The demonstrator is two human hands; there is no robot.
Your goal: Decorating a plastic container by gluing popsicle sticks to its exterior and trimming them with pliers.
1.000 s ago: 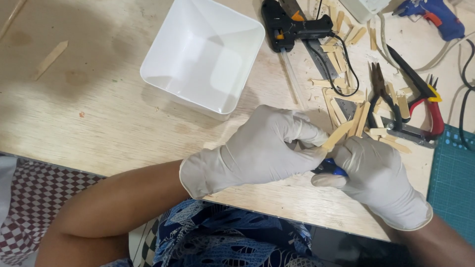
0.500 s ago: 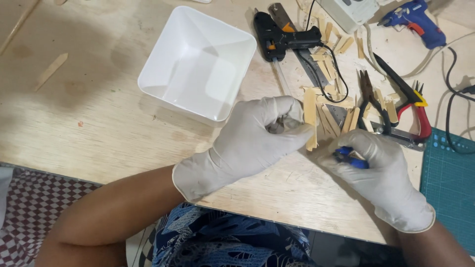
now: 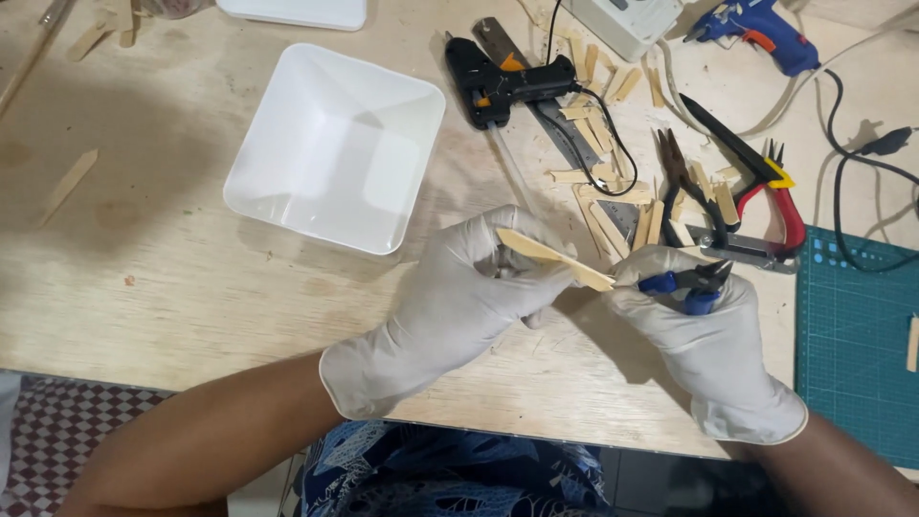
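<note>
While my gloved left hand [image 3: 459,306] pinches a flat wooden stick [image 3: 555,258] just above the plywood table [image 3: 191,297], my gloved right hand [image 3: 708,345] is clenched around the blue-handled cutters [image 3: 691,280], their tip meeting the stick's right end. Both hands sit near the table's front edge, with bare board stretching away on my left. A white square bowl [image 3: 335,144] stands just beyond my left hand. Ahead of my right hand it is crowded: cut stick pieces [image 3: 603,182], a black glue gun [image 3: 507,81], red-handled pliers [image 3: 775,206]. A green cutting mat [image 3: 857,345] lies just beside my right hand.
</note>
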